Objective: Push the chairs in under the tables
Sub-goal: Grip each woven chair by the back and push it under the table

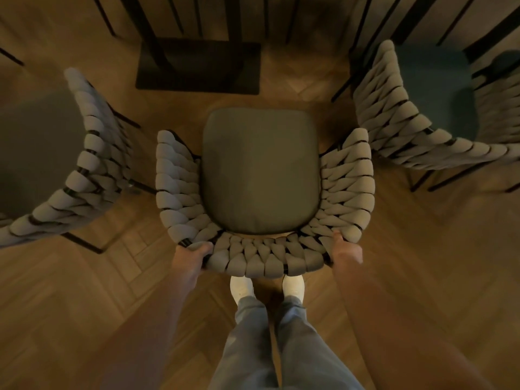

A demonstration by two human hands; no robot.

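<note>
A chair [260,173] with a grey woven backrest and a dark green seat cushion stands right in front of me, seen from above. My left hand [192,256] grips the backrest's rear left corner, thumb over the top edge. My right hand [346,249] grips the rear right corner the same way. Beyond the seat's front edge lies a black flat table base [198,68] with dark upright posts; the tabletop itself is out of view.
A matching woven chair [81,170] stands close on the left, another [422,122] with a dark teal seat on the right. My white shoes [242,287] sit just behind the middle chair on the wooden herringbone floor [84,291]. Dark slats line the top.
</note>
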